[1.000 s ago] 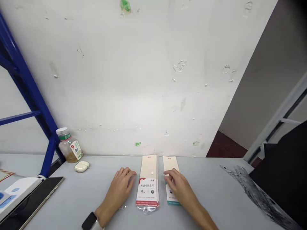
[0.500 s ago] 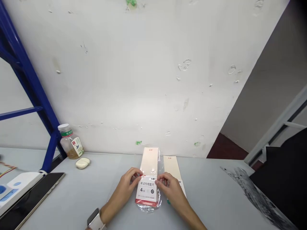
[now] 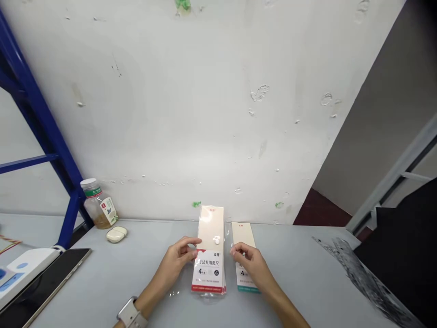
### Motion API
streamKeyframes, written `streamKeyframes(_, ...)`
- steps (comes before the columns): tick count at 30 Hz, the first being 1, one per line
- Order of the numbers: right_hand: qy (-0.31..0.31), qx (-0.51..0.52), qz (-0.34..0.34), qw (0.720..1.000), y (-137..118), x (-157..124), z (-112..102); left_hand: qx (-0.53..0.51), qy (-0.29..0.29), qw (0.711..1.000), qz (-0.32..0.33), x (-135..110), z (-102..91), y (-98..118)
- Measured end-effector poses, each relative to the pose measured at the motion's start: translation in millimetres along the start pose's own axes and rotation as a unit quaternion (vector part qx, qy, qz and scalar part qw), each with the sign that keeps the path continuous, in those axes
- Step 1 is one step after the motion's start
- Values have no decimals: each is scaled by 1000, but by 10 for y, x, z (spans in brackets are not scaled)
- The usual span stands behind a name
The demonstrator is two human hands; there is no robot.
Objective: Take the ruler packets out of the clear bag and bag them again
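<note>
Right hand [image 3: 251, 264] has shifted off the red-banded ruler-set packet [image 3: 208, 269] to the teal-banded packet [image 3: 243, 233] on its right, fingers nearly together, any hold unclear; left hand [image 3: 173, 262] keeps narrowed fingers touching the red-banded ruler-set packet's left edge at the counter [image 3: 300, 259], grip unclear

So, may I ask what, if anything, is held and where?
The left hand appears to hold the red-banded packet by its left edge; I cannot tell for the right hand.
</note>
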State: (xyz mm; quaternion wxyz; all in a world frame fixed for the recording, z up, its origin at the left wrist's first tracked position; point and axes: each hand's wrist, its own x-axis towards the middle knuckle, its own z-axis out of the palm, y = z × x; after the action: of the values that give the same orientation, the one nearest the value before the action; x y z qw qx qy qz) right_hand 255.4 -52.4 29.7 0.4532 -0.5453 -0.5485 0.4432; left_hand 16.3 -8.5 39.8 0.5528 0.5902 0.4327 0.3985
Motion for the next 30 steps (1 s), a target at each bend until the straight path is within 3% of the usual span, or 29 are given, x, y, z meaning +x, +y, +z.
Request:
streamKeyframes(3, 10, -28, 0, 1000, 7, 5, -30, -10, -14, 1000, -19, -10, -26, 0)
streamKeyframes(10, -37, -53, -17, 998, 9, -21, 80, -50, -53, 997, -8, -24, 25, -129)
streamKeyframes(17, -44, 31, -1, 999, -47, -27, 3, -45, -45, 998, -2, 16, 37, -144)
streamKeyframes(20, -18, 77, 0, 997, -25, -7, -65, -33, -30, 999, 2, 16, 5, -114)
streamKeyframes(23, 10, 81, -5, 997, 39, 27, -88, -15, -59, 998, 3, 4, -29, -86)
streamKeyframes(26, -3, 113, 0, 994, 103, 60, -65, -3, -81, 997, 12, -7, -41, -55)
streamKeyframes(30, 25, 122, -4, 992, 146, 93, -116, 31, -31, 999, 15, -10, -83, 22)
